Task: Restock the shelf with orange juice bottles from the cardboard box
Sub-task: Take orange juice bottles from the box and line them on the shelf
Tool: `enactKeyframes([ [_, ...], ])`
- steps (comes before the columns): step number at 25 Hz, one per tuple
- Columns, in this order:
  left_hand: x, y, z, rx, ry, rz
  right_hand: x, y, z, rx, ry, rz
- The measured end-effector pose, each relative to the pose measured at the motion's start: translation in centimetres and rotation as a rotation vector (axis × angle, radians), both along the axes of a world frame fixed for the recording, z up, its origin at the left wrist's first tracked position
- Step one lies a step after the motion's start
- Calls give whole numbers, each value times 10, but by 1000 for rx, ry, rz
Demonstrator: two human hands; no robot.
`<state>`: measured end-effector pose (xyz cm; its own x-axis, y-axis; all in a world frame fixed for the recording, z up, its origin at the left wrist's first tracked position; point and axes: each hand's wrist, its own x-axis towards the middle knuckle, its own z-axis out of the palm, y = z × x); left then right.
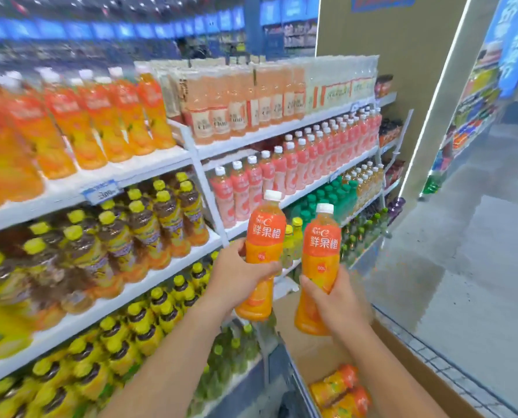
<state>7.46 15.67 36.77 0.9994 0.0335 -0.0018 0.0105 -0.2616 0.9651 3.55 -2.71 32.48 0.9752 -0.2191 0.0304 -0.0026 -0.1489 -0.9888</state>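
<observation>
Fingers (265, 267) of my left hand (236, 279): curled round upright white-capped orange juice bottle (265, 233). My right hand (334, 300): grips its twin (321, 245). Up-left of my fingers: matching row (101, 119) on white shelf (149, 167); left hand nearer.

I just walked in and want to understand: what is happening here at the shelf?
A person is restocking drinks. The left hand grips one orange juice bottle and the right hand grips a second bottle, both caps up, in front of the shelves. Neither stands on a shelf yet. Below, the open cardboard box holds more orange bottles lying down.
</observation>
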Motion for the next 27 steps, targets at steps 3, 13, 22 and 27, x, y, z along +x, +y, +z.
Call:
enactKeyframes([
  [3,-4,60,27,13,-64,133,23,52,22,-2,-52,120],
  [13,12,252,100,153,-247,422,122,240,103,-10,-236,461],
  [22,82,346,123,146,-385,551,204,357,139,55,-339,583],
  [27,125,349,133,158,-457,611,255,373,150,63,-380,610],
])
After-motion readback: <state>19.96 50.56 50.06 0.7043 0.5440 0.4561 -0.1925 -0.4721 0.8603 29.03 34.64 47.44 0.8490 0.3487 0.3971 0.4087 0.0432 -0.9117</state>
